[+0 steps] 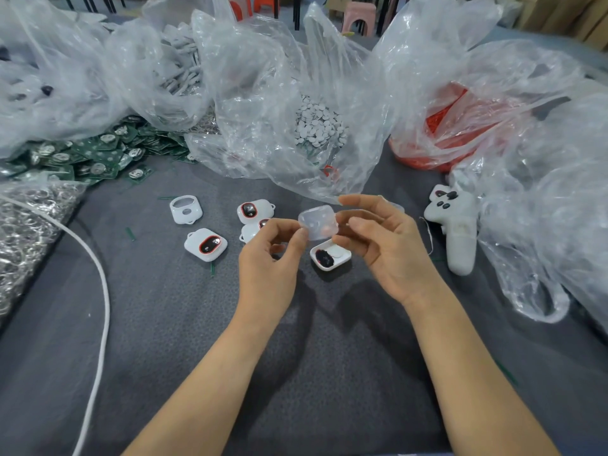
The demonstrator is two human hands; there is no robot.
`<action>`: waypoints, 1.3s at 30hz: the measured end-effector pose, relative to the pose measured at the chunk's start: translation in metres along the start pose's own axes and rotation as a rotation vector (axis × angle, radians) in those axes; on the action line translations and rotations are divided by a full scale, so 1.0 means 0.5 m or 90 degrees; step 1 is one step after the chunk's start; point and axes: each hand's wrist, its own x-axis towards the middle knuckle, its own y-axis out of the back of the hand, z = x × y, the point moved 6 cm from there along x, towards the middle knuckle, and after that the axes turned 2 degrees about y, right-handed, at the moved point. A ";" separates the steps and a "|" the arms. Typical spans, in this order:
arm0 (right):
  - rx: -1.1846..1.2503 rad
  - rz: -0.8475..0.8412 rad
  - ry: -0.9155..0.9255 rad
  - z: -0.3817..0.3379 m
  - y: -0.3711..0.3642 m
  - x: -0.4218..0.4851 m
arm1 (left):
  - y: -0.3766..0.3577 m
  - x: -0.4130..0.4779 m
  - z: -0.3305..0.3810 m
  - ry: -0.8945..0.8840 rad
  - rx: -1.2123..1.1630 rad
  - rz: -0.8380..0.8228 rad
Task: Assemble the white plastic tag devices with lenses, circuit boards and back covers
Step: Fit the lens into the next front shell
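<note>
Near the table's middle, I have the cover raised clear of the surface between both hands. Left hand: thumb and curled fingers pinch the cover's left edge. Right hand: thumb and fingers grip its right edge, forefinger stretched out above it. Neither hand carries anything else.

Shell: lies open side up on the table, just below the cover and between the two hands. It is just beside the right fingers and a little farther from the left thumb. Its long axis runs roughly left to right, with the dark lens at the left end and a white disc at the right.

I judge the next move to be a short descent. The cover must first be squared to that axis before pressing.
</note>
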 end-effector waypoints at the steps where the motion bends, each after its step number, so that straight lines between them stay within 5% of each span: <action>1: -0.002 -0.010 -0.006 0.001 -0.004 -0.001 | -0.001 -0.001 0.003 -0.004 -0.013 -0.007; 9: -0.249 -0.055 -0.030 0.032 -0.016 -0.002 | -0.019 -0.006 0.003 0.000 -0.051 -0.100; 15: -0.187 0.049 0.020 0.009 0.011 0.003 | -0.012 -0.001 -0.010 0.024 0.015 -0.062; 18: -0.276 0.045 0.037 0.006 0.001 -0.002 | -0.006 0.000 -0.005 0.017 0.036 -0.040; 21: -0.318 0.021 0.038 0.011 -0.016 -0.006 | 0.001 -0.014 0.016 -0.077 0.163 -0.040; 27: -0.284 0.129 0.066 -0.001 0.023 0.002 | -0.009 -0.064 0.001 -0.182 0.486 -0.240; 34: -0.279 0.092 0.059 -0.004 0.013 -0.001 | -0.013 -0.065 0.013 -0.215 0.448 -0.229; 39: -0.264 -0.063 -0.003 0.008 -0.024 -0.008 | 0.019 -0.041 -0.001 -0.053 0.143 -0.127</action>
